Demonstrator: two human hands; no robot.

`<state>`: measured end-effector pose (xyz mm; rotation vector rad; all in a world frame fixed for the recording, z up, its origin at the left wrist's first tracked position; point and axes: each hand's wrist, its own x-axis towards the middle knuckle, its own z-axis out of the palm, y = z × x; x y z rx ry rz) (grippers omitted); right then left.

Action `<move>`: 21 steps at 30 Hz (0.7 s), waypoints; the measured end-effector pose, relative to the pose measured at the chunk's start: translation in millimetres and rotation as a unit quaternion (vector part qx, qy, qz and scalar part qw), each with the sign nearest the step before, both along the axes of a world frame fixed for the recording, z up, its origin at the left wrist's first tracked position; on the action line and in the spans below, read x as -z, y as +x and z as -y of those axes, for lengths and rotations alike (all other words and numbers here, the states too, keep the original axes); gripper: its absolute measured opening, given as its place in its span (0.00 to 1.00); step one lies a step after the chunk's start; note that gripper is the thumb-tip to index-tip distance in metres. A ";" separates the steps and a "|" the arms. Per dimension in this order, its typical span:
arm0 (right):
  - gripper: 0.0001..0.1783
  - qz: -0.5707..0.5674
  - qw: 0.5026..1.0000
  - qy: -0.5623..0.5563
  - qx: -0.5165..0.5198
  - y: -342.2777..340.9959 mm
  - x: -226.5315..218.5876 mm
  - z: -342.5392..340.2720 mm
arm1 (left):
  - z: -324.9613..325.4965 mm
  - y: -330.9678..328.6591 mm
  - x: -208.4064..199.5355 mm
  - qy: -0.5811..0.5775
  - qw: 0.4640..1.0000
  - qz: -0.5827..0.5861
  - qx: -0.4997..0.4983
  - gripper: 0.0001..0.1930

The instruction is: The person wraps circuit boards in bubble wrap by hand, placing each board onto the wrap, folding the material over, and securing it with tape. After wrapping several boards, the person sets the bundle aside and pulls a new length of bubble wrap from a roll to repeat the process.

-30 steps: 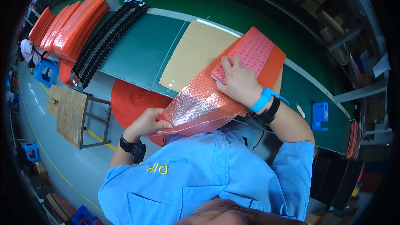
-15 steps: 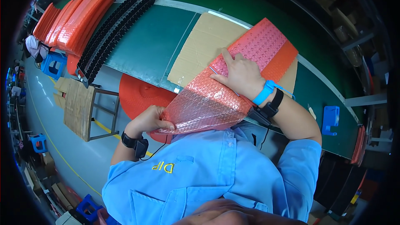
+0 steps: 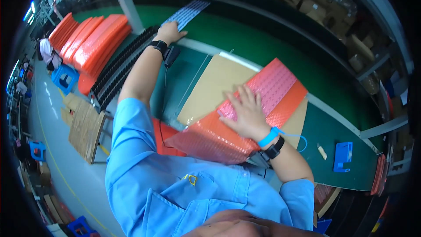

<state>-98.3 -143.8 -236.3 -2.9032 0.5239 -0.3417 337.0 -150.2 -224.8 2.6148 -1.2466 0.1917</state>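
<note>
Left hand (image 3: 172, 33) is off the bubble wrap (image 3: 210, 138) now; I see it by the white perforated strips (image 3: 189, 12) beyond the bench (image 3: 191, 66)'s far edge, though I cannot tell its grip. Right hand (image 3: 248, 113) lies spread on the glossy, dimpled red bubble wrap, pink where patterned, slanting across cardboard (image 3: 214, 79) past the near edge.

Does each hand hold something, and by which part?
Left hand: at the white strips' near end, grip cannot be told. Right hand: spread on the red bubble wrap, gripping nothing.

glossy plastic bubble wrap (image 3: 215, 141), matt cardboard (image 3: 210, 88)
</note>
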 end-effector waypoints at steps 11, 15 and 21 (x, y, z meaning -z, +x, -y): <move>0.43 0.030 0.999 0.039 -0.002 -0.3 8.7 6.1 | 73.1 32.0 -26.5 0.172 0.974 -0.124 -0.074 0.64; 0.43 0.043 0.998 0.046 -0.017 1.4 7.2 7.6 | 84.0 17.8 -17.5 -0.018 0.970 -0.228 -0.080 0.56; 0.45 0.100 0.985 0.141 0.022 -3.1 6.0 14.0 | 39.0 -110.7 -53.1 -0.139 0.573 -0.770 0.245 0.38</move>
